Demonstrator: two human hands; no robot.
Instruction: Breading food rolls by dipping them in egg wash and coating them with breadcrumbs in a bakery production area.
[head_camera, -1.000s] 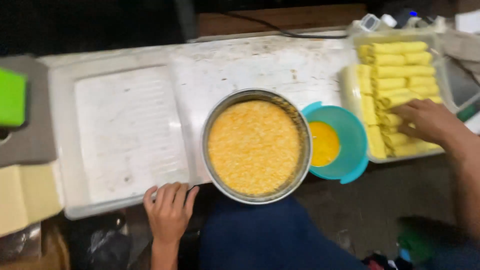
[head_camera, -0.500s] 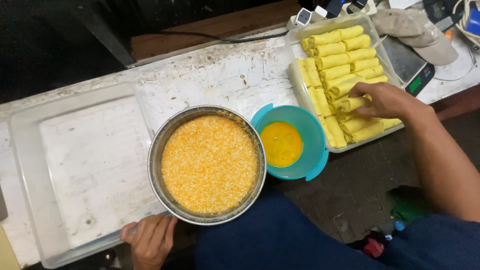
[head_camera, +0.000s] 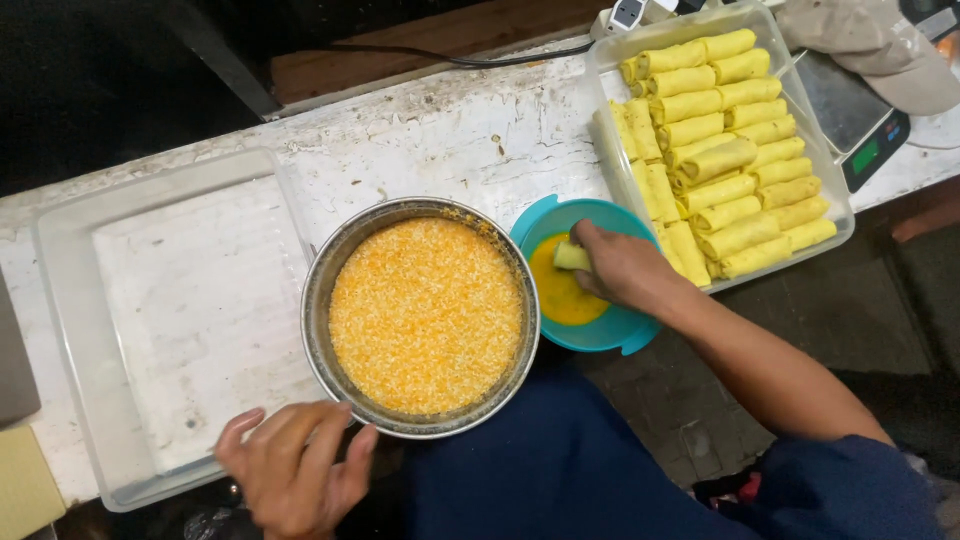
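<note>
As right hand (head_camera: 625, 268) dips roll (head_camera: 572, 257), bowl (head_camera: 600, 335) abutting pan (head_camera: 325, 290)

- My right hand (head_camera: 625, 268) reaches forward and leftward, forearm running back toward my right shoulder, sleeve dark blue at the upper arm.
- Its fingers curl downward, pinched around something small at the fingertips; knuckles face up.
- My left hand (head_camera: 295, 468) sits low and close to my body, palm down, fingers spread and slightly bent, gripping nothing I can see.
- The two hands are well apart.
</note>
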